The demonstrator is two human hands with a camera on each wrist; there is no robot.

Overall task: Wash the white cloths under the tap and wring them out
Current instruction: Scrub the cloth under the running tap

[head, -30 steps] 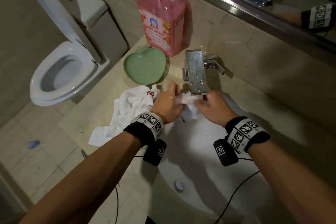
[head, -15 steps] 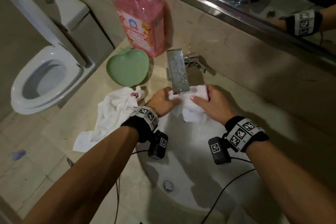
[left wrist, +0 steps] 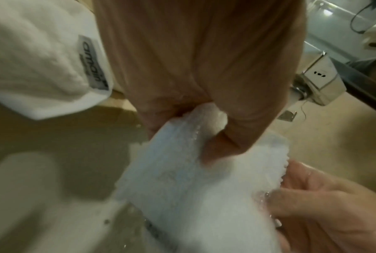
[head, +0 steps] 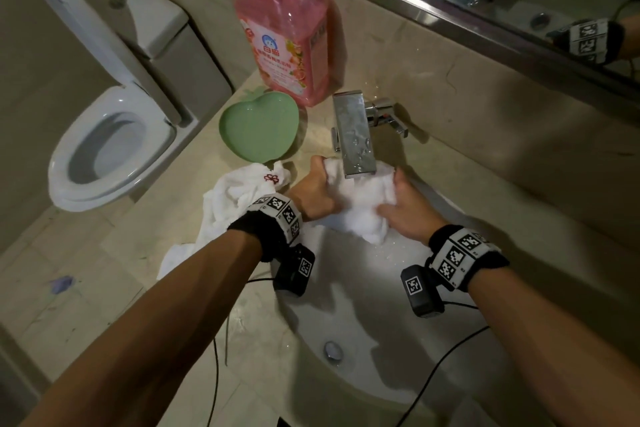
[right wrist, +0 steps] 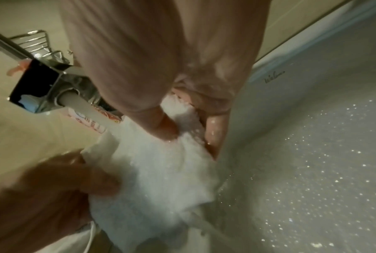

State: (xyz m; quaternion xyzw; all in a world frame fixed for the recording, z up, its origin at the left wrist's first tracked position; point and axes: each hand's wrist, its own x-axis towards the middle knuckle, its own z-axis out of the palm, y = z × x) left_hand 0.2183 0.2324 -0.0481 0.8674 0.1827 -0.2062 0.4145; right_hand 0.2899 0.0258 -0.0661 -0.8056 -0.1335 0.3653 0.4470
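Two-hand grip (head: pixel 360 198): one of two cloths (head: pixel 360 198)

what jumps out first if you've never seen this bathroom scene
Both hands, left hand and right hand, grip a soaked white cloth under the square chrome tap, over the white basin. Behind stands a tall pink detergent bottle, a green heart-shaped dish before it. A second white cloth lies crumpled on the beige counter, left of the basin.
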